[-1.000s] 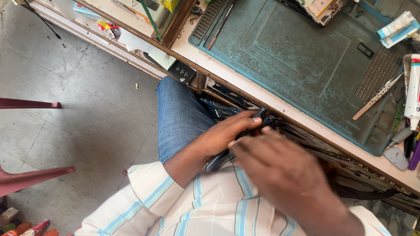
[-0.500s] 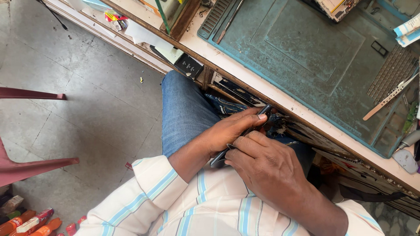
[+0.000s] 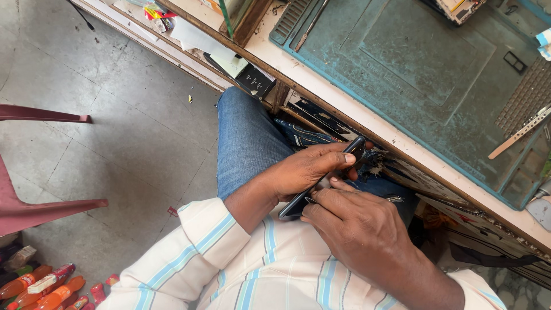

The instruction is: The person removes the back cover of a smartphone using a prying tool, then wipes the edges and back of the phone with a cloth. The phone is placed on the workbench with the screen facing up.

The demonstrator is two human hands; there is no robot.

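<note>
Grey tiled floor [image 3: 115,115] fills the left of the frame, w/ the tabletop [image 3: 321,86] and its worn teal work mat [image 3: 413,63] across the upper right, and orange drink bottles [image 3: 40,290] at bottom left. Mid-frame over my lap, my left hand [image 3: 301,172] is closed round a dark phone [image 3: 321,186], fingers wrapped over its top edge. My right hand [image 3: 359,229] sits just below, fingertips pressed vs. the phone's lower edge; can't tell if they pinch anything.
</note>
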